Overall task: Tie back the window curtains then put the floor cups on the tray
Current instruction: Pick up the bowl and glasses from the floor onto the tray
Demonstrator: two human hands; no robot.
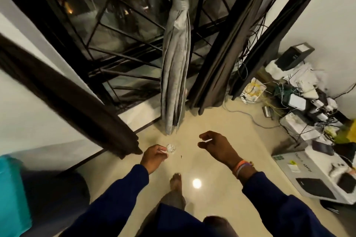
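A grey window curtain [176, 75] hangs gathered in front of the dark window, bound by a grey tie [181, 5] high up. Dark brown curtains hang at the left [63, 90] and at the right [227, 44]. A small clear cup [171, 148] stands on the beige floor below the grey curtain. My left hand [154, 155] hovers with its fingers loosely curled, its fingertips just left of the cup in the view, and it holds nothing that I can see. My right hand [215, 145] hangs to the right of the cup, fingers relaxed and empty.
My bare foot [175, 181] stands on the glossy floor behind the cup. At the right wall lie tangled cables and network boxes [300, 102] and a white carton [316, 175]. A teal and dark seat [34, 194] fills the lower left.
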